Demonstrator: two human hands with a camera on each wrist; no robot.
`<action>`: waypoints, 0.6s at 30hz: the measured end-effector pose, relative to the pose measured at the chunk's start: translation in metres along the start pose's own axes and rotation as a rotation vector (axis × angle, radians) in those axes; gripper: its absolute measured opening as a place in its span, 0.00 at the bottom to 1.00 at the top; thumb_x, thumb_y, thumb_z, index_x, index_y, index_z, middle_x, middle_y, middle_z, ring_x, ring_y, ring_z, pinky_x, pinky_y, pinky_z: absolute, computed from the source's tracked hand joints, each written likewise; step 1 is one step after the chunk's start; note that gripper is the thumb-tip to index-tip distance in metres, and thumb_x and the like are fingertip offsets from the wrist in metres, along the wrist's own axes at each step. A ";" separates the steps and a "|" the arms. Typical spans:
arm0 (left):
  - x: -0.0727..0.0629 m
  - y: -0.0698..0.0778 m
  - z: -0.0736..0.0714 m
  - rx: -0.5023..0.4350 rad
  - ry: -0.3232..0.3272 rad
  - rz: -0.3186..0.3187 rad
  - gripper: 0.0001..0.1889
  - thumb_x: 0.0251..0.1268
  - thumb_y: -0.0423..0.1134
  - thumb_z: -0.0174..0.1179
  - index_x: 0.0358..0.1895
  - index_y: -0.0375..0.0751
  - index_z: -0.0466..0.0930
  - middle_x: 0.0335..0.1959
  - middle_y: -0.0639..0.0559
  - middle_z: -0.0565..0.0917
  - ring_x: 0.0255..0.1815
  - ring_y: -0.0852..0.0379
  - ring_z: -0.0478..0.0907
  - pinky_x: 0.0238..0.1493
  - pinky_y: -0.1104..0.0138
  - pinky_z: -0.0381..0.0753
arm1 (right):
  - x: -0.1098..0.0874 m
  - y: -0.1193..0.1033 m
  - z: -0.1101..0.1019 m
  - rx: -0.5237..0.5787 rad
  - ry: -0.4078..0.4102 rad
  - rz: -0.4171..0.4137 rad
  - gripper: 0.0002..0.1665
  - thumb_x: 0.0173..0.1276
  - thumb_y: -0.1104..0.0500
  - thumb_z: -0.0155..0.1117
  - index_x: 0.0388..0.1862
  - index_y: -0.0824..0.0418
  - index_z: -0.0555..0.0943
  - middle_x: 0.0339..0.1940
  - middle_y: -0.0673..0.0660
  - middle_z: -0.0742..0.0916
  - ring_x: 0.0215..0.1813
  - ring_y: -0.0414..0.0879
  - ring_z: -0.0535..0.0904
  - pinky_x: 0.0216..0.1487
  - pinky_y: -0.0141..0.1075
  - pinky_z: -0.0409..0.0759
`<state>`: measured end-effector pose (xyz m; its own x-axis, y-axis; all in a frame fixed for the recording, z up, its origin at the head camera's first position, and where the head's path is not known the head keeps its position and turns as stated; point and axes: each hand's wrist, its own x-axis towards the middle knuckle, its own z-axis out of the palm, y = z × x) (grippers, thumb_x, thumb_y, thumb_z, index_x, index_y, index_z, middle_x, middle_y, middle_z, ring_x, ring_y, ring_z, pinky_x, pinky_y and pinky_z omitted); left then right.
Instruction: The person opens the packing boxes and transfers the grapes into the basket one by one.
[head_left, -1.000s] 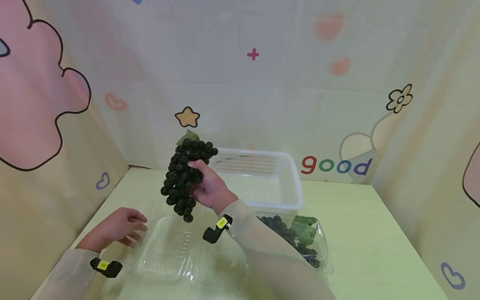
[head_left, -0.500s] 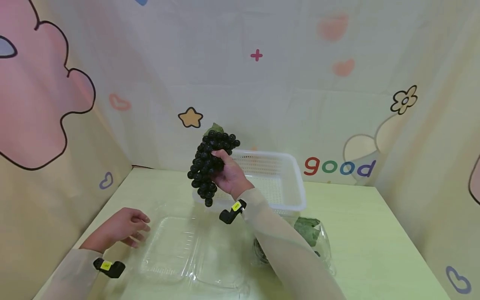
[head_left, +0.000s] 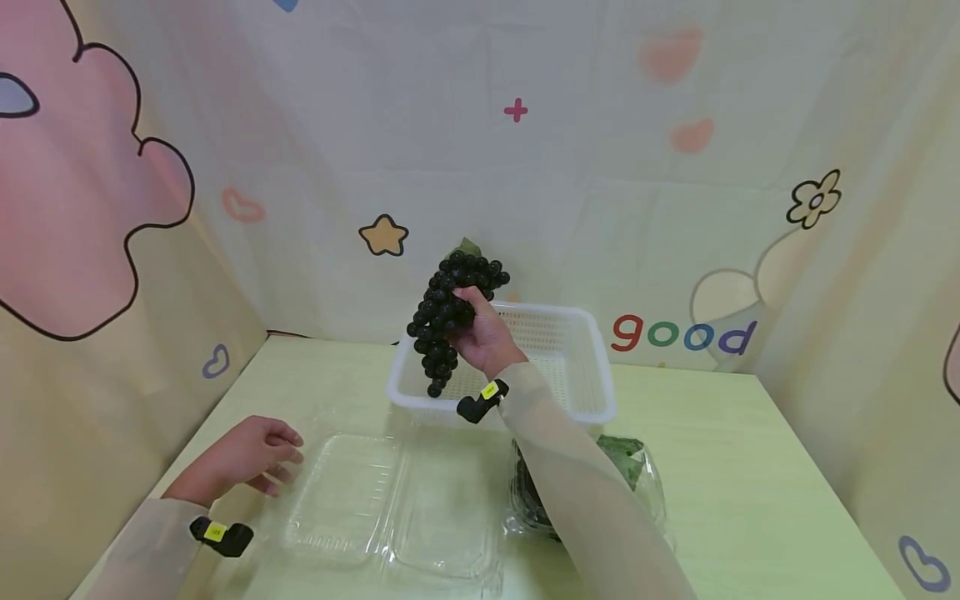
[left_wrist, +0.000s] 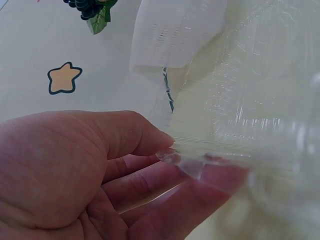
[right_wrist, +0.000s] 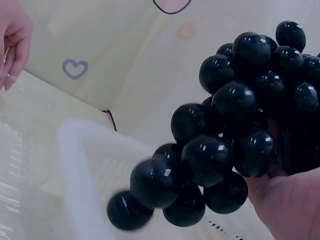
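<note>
In the head view my right hand (head_left: 483, 337) grips a bunch of dark grapes (head_left: 442, 312) with a green leaf (head_left: 469, 247) at its top. The bunch hangs over the left part of a white perforated basket (head_left: 600, 375). Seen from the right wrist, the grapes (right_wrist: 207, 160) dangle above the basket's rim (right_wrist: 75, 165). My left hand (head_left: 251, 457) is at the left edge of an open clear plastic clamshell box (head_left: 345, 492). The left wrist view has thumb and fingers (left_wrist: 135, 132) pinching the box's thin rim (left_wrist: 200, 145).
Right of the open box stands another clear box (head_left: 652, 492) with dark grapes and a leaf inside, partly hidden by my right sleeve (head_left: 577, 483). The pale green table (head_left: 750, 483) ends at a printed curtain (head_left: 570, 192) behind the basket.
My right hand has carried the grape bunch right and away from me, from above the clamshell box to above the basket. The left hand keeps its place at the box's edge.
</note>
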<state>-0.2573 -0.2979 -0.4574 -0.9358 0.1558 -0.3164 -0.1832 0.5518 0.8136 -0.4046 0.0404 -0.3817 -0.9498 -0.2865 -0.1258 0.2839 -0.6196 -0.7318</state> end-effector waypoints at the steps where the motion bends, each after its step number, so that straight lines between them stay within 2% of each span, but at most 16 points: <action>1: 0.000 0.000 0.000 -0.001 0.005 -0.007 0.13 0.75 0.32 0.56 0.54 0.25 0.75 0.44 0.40 0.88 0.35 0.50 0.85 0.32 0.57 0.89 | 0.001 0.000 -0.002 -0.003 0.008 0.001 0.39 0.65 0.54 0.63 0.74 0.58 0.66 0.67 0.57 0.77 0.68 0.50 0.74 0.80 0.45 0.64; 6: 0.001 0.001 0.000 0.021 0.010 -0.020 0.13 0.75 0.32 0.57 0.54 0.25 0.76 0.44 0.41 0.88 0.35 0.51 0.85 0.32 0.58 0.89 | 0.005 0.001 -0.008 -0.025 0.079 0.030 0.40 0.65 0.55 0.65 0.75 0.58 0.66 0.71 0.59 0.76 0.70 0.51 0.74 0.78 0.46 0.67; 12: 0.001 0.001 0.000 0.010 0.000 0.001 0.13 0.75 0.32 0.56 0.54 0.24 0.75 0.45 0.38 0.88 0.36 0.49 0.86 0.32 0.57 0.89 | 0.007 0.010 -0.018 -0.059 0.158 0.103 0.42 0.62 0.55 0.69 0.74 0.61 0.67 0.70 0.61 0.78 0.70 0.53 0.76 0.75 0.45 0.71; 15: 0.001 0.002 0.001 -0.004 0.005 -0.005 0.13 0.75 0.31 0.56 0.54 0.25 0.76 0.45 0.38 0.88 0.36 0.49 0.86 0.32 0.57 0.89 | 0.007 0.013 -0.024 -0.098 0.212 0.134 0.42 0.61 0.54 0.71 0.73 0.61 0.68 0.68 0.61 0.78 0.67 0.53 0.78 0.74 0.46 0.72; 18: 0.002 0.001 0.001 0.002 0.001 -0.001 0.13 0.75 0.32 0.56 0.55 0.24 0.75 0.46 0.37 0.88 0.36 0.49 0.86 0.32 0.57 0.89 | 0.006 0.015 -0.030 -0.154 0.282 0.146 0.41 0.60 0.53 0.74 0.70 0.59 0.70 0.64 0.60 0.78 0.60 0.52 0.80 0.72 0.46 0.75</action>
<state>-0.2594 -0.2962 -0.4572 -0.9361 0.1544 -0.3161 -0.1830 0.5536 0.8124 -0.4104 0.0514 -0.4134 -0.9060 -0.1376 -0.4004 0.4161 -0.4635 -0.7823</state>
